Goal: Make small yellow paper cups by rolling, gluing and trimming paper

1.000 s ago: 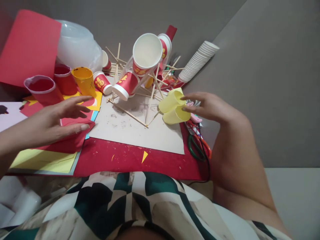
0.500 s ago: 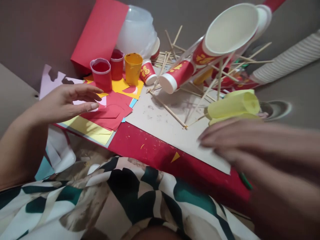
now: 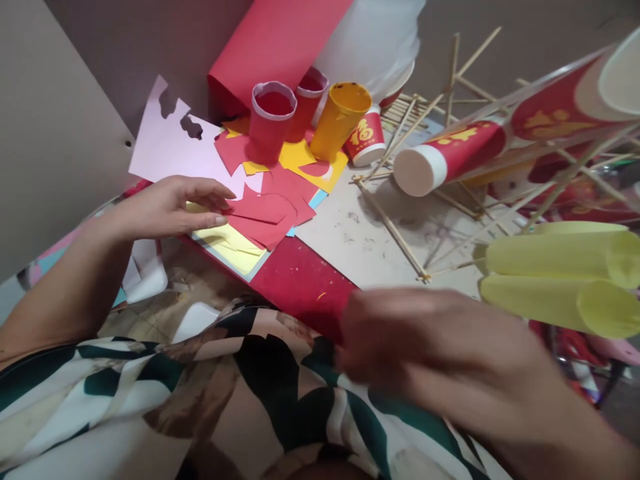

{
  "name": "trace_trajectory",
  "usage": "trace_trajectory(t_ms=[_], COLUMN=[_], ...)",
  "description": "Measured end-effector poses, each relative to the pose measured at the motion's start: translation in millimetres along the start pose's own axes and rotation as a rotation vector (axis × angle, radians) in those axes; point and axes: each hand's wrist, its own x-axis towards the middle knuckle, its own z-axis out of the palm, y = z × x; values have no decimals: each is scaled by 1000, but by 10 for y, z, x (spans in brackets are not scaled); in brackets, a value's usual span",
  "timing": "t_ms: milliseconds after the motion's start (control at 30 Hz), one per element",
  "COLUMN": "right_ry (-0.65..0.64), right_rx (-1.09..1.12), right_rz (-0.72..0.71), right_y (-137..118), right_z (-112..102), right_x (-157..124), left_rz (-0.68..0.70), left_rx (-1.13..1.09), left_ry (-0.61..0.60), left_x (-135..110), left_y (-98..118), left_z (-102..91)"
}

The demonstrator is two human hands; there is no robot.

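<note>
**Left hand (image 3: 183, 210) by the red paper (image 3: 265, 213), right hand (image 3: 430, 347) a blur**

I see the left hand left of the middle of the frame. Its grip is loose – the thumb and fingers are apart, with a gap between them. The tips are right by the red paper, near the middle of the frame, but I can't tell if they touch it. Yellow paper (image 3: 227, 240) lies just below the thumb, and a pale pink sheet (image 3: 187, 160) with holes lies above the hand.

The right hand is low in the frame, right of the middle. It is too blurry for me, so I can't tell if its grip is together or has something in it. It covers part of the red desk (image 3: 300, 273) and part of the pale board (image 3: 340, 233).

At the top middle I see two red tubes (image 3: 270, 137) with pink rims, and an orange tube (image 3: 337, 127) beside them. A red and gold paper cup (image 3: 365, 139) leans next to that. On the right, thin sticks (image 3: 393, 230) make a frame, and a row of cups (image 3: 467, 150) slants up to the corner. Two pale yellow tubes (image 3: 545, 257) lie side by side at the right edge – well apart from the left hand.
</note>
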Motion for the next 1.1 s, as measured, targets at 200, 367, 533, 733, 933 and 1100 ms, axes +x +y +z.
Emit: trace_trajectory(t_ms=[200, 367, 533, 733, 933, 1100], right_ry=[64, -154, -264, -443, -581, -578], right_rx=[-331, -467, -433, -531, -584, -573], right_rz=[40, 126, 200, 116, -50, -25], right_y=[383, 515, 545, 500, 380, 421], right_z=[559, 818, 789, 634, 608, 692], right_x=[572, 855, 964, 1100, 1299, 1354], left_rz=[5, 10, 59, 96, 102, 93], left_rx=[-3, -23, -116, -161, -219, -233], left_ry=[45, 84, 130, 152, 143, 165], left_x=[25, -32, -63, -32, -29, -35], left_y=[-11, -84, -221, -330, -332, -335], left_z=[52, 61, 114, 148, 172, 197])
